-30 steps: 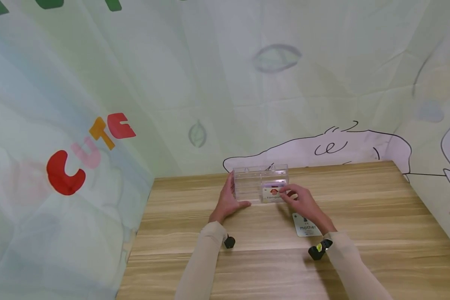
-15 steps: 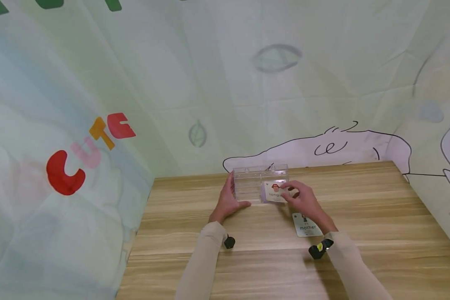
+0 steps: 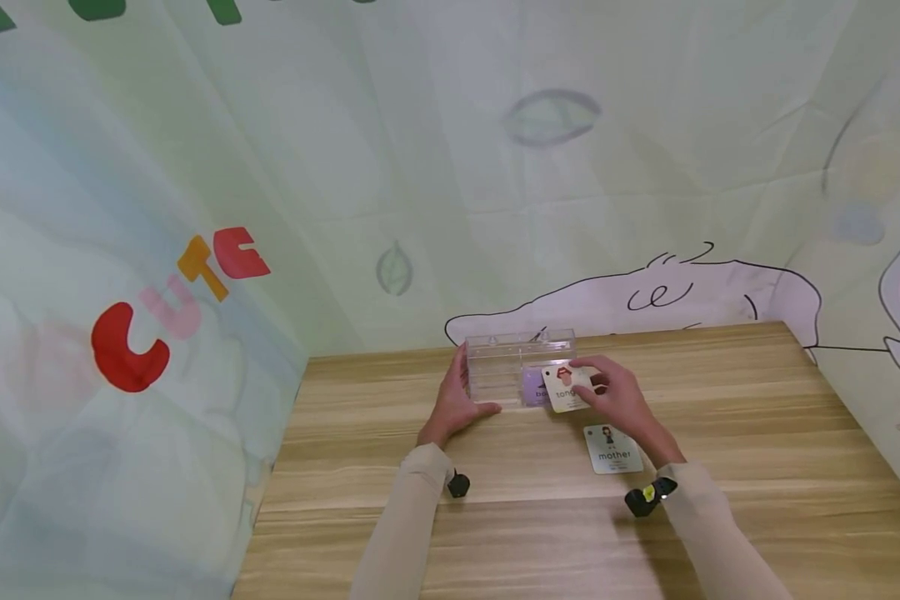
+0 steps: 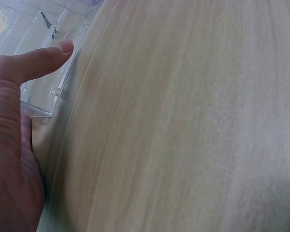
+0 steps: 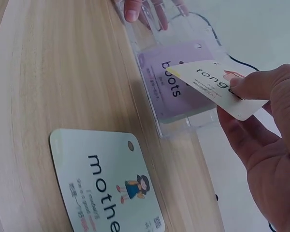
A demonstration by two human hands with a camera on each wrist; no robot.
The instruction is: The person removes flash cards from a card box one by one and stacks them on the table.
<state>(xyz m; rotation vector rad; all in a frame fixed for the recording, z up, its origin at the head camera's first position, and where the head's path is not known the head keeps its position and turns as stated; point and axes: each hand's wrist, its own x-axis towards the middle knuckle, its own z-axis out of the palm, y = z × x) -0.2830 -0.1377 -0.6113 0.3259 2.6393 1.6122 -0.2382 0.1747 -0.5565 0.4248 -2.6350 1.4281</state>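
Observation:
My right hand (image 3: 621, 398) pinches a pale flash card (image 3: 565, 388) printed with a mouth and partly covered letters "tong". In the right wrist view, that card (image 5: 217, 87) is tilted above a purple "boots" card (image 5: 157, 79). The purple card lies in the right compartment of a clear plastic box (image 3: 495, 361). My left hand (image 3: 457, 406) holds the box's left end, thumb along its front; its other fingers are partly hidden. In the left wrist view the thumb of my left hand (image 4: 34, 65) crosses the box's front rim. A "mother" card (image 3: 613, 450) lies below my right hand.
The box stands near the back edge of a wood-grain table (image 3: 525, 533), close to a printed curtain (image 3: 390, 167). A dark cord (image 5: 244, 63) runs behind the box in the right wrist view.
My right hand has drawn the mouth card to the right and off the purple card, now exposed in the box. The left hand and the box have stayed in place.

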